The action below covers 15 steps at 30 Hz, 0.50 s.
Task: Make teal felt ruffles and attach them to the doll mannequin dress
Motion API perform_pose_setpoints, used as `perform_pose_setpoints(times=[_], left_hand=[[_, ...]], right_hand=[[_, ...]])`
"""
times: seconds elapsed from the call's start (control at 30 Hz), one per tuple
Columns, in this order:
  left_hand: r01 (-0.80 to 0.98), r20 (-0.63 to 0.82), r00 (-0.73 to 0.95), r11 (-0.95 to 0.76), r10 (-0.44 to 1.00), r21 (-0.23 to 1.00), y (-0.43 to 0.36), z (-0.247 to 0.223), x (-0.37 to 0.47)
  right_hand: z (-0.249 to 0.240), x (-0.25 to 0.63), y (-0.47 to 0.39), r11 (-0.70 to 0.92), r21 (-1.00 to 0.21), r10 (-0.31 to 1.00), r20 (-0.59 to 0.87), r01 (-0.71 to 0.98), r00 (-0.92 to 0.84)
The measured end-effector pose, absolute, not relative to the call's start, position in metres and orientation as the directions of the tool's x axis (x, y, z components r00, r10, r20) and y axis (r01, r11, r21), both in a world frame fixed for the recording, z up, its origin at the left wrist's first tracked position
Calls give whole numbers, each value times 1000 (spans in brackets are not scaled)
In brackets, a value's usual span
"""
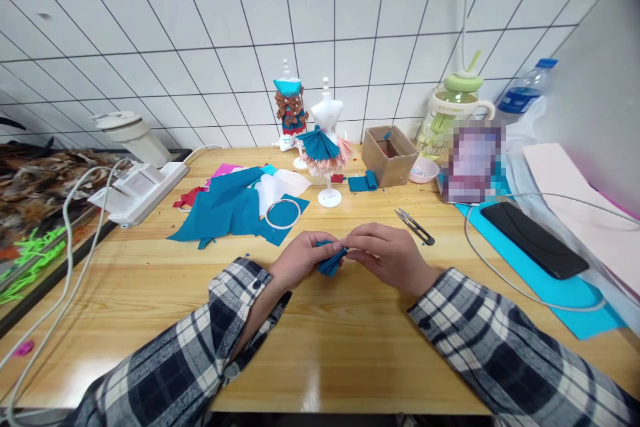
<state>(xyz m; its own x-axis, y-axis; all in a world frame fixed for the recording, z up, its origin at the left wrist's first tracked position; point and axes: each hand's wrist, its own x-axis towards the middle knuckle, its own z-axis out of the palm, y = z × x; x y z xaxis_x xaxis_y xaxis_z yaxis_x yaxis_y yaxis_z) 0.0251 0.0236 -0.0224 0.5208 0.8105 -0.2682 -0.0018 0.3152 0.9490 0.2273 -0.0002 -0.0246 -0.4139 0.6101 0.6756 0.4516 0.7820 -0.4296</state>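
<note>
Low over the table's middle, a small piece of pleated teal crepe paper (329,264) is gathered between my hands. My left hand (303,258) is closed on it, the thumb pressing along its top. The fingertips of my right hand (387,255) pinch its right end. Behind them stands a small white dress form (326,113) on a round base, wearing a skirt with a teal pleated piece over peach ruffles. Thread snips (415,227) lie to the right of my right hand. Teal paper sheets (225,207) and a white ring (269,215) lie beyond my left hand.
A second dress form (289,110) with brown bows stands at the back. Right of it are a cardboard box (385,155), a pink bowl (424,170), a drink jug (450,110) and a phone (534,240) near a cable. A power strip (145,193) sits at left.
</note>
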Motion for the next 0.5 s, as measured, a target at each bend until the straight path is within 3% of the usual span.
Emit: perform_pose_setpoints(times=[0.3,0.5], left_hand=[[222,-220,506,121,834,967,24,-24,23],[176,-199,559,119,805,977,24,-20,22]], right_hand=[[-24,227,0,653,-585,757,515,482,-401],[-20,227,1,512,-748,840,331,423,-430]])
